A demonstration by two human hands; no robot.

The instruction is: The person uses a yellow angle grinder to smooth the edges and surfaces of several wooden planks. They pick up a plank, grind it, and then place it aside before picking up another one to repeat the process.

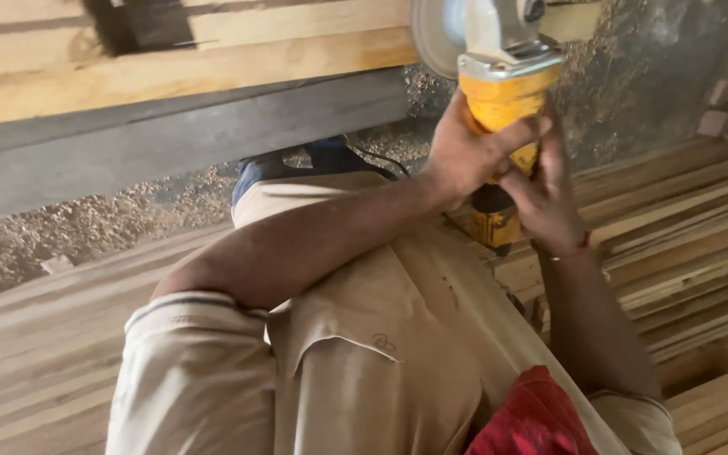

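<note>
Both my hands hold a yellow angle grinder (499, 93) in front of my chest. My left hand (465, 156) wraps the yellow body from the left, thumb across it. My right hand (549, 202), with a red thread at the wrist, grips the rear of the body from the right. The grinder's grey head and round disc (433, 38) point up toward a pale wooden plank (212, 67) lying on a dark grey beam (170, 139). The disc sits at the plank's right end; I cannot tell whether it touches the wood.
Stacks of thin wooden boards (684, 244) lie to the right and more boards (35, 354) to the left. Sawdust (86, 223) covers the ground under the beam. A black cord (381, 160) runs behind my left arm. A red cloth (532, 421) hangs at my chest.
</note>
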